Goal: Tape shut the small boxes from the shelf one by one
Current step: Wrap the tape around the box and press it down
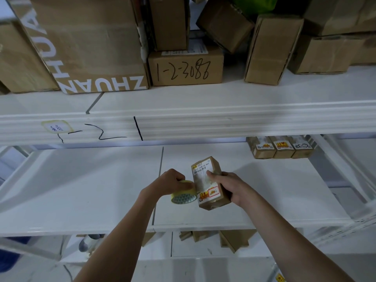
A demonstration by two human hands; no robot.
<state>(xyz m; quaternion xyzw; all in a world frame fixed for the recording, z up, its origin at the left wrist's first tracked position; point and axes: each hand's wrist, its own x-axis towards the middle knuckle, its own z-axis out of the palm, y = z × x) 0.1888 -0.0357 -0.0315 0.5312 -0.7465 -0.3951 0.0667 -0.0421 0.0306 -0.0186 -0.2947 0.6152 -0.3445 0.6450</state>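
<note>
My right hand (230,188) grips a small brown cardboard box (207,192) with a white label and an orange sticker, held just above the white middle shelf (81,190). My left hand (173,182) holds a yellowish roll of tape (184,197) right beside the box's left edge, fingers curled over the roll. Three more small boxes (281,147) stand in a row at the back right of the same shelf.
The upper shelf (183,123) carries several large cardboard boxes, one marked ZHUAN (91,47) and one with handwritten numbers (185,68). A lower shelf with more cardboard (223,239) shows under the middle board. A white frame post (345,165) runs at the right.
</note>
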